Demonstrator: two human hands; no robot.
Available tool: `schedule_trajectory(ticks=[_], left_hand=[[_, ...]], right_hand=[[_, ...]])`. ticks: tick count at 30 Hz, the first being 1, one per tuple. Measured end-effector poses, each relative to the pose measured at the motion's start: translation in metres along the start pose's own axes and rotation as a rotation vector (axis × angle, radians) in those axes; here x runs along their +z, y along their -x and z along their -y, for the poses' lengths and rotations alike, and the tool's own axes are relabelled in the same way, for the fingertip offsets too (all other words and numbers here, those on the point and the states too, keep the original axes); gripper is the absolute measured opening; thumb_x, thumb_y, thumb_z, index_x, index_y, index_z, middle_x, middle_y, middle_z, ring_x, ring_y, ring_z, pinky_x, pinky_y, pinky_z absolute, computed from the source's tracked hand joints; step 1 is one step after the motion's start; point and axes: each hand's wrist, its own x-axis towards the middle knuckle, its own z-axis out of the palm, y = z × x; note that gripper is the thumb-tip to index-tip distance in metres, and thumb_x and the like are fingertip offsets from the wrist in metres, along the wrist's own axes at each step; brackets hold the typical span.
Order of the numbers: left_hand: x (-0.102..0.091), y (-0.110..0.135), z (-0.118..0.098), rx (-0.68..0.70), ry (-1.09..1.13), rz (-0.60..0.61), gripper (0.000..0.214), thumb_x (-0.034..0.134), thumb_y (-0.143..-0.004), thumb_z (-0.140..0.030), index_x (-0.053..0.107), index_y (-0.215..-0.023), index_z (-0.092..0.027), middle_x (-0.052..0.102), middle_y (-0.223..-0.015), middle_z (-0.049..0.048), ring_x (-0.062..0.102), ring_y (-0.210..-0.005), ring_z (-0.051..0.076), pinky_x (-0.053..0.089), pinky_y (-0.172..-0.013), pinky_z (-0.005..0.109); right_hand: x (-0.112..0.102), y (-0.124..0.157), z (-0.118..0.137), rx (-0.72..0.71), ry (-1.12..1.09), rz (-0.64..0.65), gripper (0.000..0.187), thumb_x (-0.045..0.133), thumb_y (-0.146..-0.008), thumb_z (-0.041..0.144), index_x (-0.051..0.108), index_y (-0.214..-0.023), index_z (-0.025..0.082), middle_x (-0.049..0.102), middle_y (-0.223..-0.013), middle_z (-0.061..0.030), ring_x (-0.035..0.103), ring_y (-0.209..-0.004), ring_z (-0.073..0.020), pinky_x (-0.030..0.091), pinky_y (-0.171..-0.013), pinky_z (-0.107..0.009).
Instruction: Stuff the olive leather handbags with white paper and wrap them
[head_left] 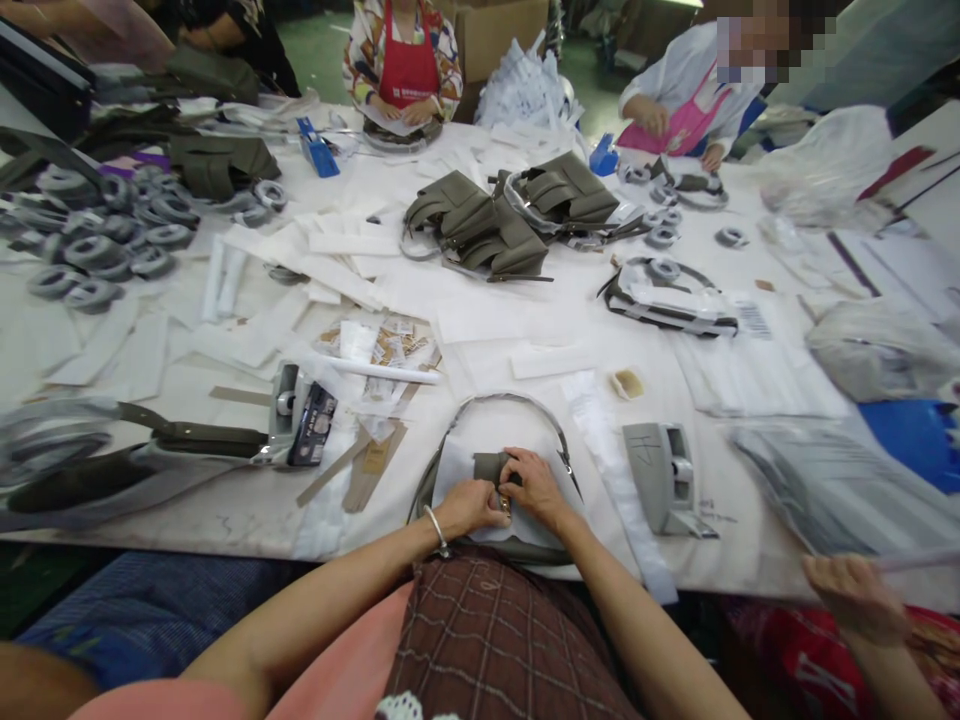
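Left hand (474, 508), wearing a pale bangle (436, 528), appears to pinch a small gold-coloured metal fitting (505, 505); the right hand (536, 487) bends its fingers over a smooth olive-grey flap (487, 466), though whether they grip or merely press cannot be told. Both pieces lie at the middle of an olive-grey bag (424, 492) with an arched, film-wrapped handle (517, 398), over a thin white sheet (456, 458). The fitting's long axis runs roughly near to far, just right of the left fingertips and to the near side of the right hand's bent fingers; the left hand seems the nearer. At the near edge of the white-covered table (720, 480), the bag meets a brown checked apron (510, 620). Room runs farthest beyond the handle, up to a flat white strip (551, 360). On the right, a long white padding strip (611, 475) borders the space, with a grey tape dispenser (654, 480) past it; on the left lie brown card strips (371, 475). Farther off, olive-grey bags (517, 215) sit heaped before two co-workers.
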Motion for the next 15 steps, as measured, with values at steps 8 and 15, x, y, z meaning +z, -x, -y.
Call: schedule_trajectory(ticks=[8, 15], left_hand=[[0.014, -0.010, -0.005, -0.068, -0.042, -0.028, 0.028, 0.077, -0.071, -0.042, 0.067, -0.085, -0.020, 0.070, -0.083, 0.0043, 0.067, -0.084, 0.027, 0.048, -0.072, 0.034], [0.020, -0.009, -0.008, -0.062, -0.088, -0.102, 0.040, 0.075, -0.072, -0.044, 0.061, -0.100, -0.019, 0.070, -0.092, 0.0075, 0.068, -0.089, 0.030, 0.051, -0.077, 0.038]], right_hand=[[0.001, -0.004, -0.002, 0.028, -0.002, -0.035, 0.009, 0.064, -0.074, 0.019, 0.067, -0.080, 0.024, 0.061, -0.128, -0.0029, 0.049, -0.123, -0.0248, 0.035, -0.099, -0.042], [-0.007, -0.006, 0.001, 0.012, 0.019, -0.040, 0.006, 0.065, -0.074, 0.019, 0.065, -0.079, 0.023, 0.062, -0.124, -0.0048, 0.051, -0.121, -0.0244, 0.038, -0.098, -0.041]])
